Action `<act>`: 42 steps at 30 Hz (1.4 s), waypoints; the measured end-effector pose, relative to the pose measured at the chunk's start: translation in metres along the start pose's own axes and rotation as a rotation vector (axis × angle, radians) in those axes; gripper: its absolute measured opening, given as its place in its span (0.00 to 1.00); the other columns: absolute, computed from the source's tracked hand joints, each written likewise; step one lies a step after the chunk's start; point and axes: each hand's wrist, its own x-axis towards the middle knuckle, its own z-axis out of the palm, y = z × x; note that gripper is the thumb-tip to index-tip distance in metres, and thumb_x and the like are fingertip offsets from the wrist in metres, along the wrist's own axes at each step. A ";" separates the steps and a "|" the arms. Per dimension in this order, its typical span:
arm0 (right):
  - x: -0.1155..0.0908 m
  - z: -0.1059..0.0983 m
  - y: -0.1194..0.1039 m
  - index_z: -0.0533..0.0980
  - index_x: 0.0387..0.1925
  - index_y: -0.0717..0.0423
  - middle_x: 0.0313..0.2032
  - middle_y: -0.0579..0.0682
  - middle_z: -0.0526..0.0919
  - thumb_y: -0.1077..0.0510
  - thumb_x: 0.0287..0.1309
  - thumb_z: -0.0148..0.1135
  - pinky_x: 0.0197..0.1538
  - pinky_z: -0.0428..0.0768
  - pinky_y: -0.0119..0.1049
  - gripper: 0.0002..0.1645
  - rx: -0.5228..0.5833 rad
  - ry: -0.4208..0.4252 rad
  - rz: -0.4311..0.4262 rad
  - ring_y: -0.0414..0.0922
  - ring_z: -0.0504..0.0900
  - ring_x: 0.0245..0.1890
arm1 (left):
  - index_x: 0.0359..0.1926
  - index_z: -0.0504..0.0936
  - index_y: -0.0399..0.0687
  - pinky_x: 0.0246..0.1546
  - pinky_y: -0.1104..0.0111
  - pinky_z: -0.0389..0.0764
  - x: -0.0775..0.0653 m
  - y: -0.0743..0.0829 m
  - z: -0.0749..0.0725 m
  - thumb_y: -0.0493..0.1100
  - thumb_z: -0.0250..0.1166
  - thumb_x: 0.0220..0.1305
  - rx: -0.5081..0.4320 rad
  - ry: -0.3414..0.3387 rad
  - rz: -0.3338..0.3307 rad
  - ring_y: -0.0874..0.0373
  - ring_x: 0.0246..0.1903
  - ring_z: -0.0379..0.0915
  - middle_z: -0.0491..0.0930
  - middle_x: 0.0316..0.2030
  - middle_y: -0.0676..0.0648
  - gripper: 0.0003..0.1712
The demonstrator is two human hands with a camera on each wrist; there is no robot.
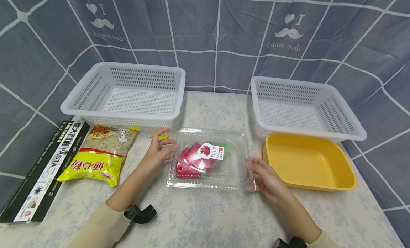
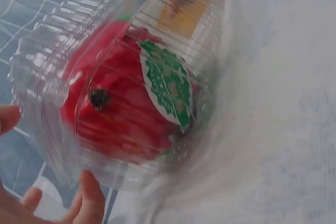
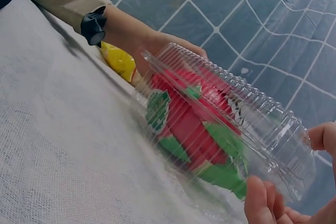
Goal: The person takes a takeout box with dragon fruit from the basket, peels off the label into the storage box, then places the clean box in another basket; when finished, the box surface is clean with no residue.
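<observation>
A clear plastic clamshell box (image 1: 235,169) lies on the cloth between the hands, its lid down. Inside it a red dragon fruit (image 1: 192,162) with green tips shows through, on the left side; a white label (image 1: 211,151) is on the lid. At the box's right edge, the right hand (image 1: 267,178) holds the rim between thumb and fingers, as the right wrist view shows. On the other side the left hand (image 1: 160,150) has its fingers spread and loosely bent, fingertips right at the box's left edge.
Two white perforated baskets (image 1: 179,98) (image 1: 355,130) stand at the back. In front of the right basket sits a yellow tub (image 1: 310,162). At left lie a pasta bag (image 1: 99,152) and a long black pasta box (image 1: 45,173). A small yellow packet (image 1: 164,136) shows behind the left hand.
</observation>
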 end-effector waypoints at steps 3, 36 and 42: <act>-0.001 0.000 0.000 0.55 0.59 0.70 0.40 0.50 0.74 0.58 0.65 0.50 0.33 0.85 0.41 0.28 -0.013 0.011 -0.003 0.43 0.81 0.37 | 0.71 0.48 0.45 0.44 0.68 0.74 -0.002 -0.003 -0.004 0.39 0.58 0.64 0.005 -0.054 0.043 0.56 0.47 0.72 0.67 0.55 0.33 0.39; -0.019 0.013 -0.009 0.72 0.57 0.63 0.49 0.56 0.77 0.52 0.58 0.69 0.44 0.78 0.33 0.30 -0.785 0.389 -0.397 0.49 0.77 0.45 | 0.65 0.55 0.41 0.23 0.76 0.70 0.001 -0.020 -0.011 0.31 0.59 0.62 -0.213 -0.245 0.075 0.65 0.24 0.66 0.67 0.34 0.51 0.33; -0.016 0.014 -0.019 0.77 0.51 0.63 0.44 0.55 0.78 0.56 0.55 0.71 0.42 0.78 0.40 0.24 -0.869 0.391 -0.515 0.51 0.77 0.42 | 0.65 0.56 0.41 0.21 0.76 0.70 0.002 -0.023 -0.009 0.31 0.60 0.61 -0.258 -0.236 0.076 0.65 0.24 0.67 0.68 0.33 0.52 0.34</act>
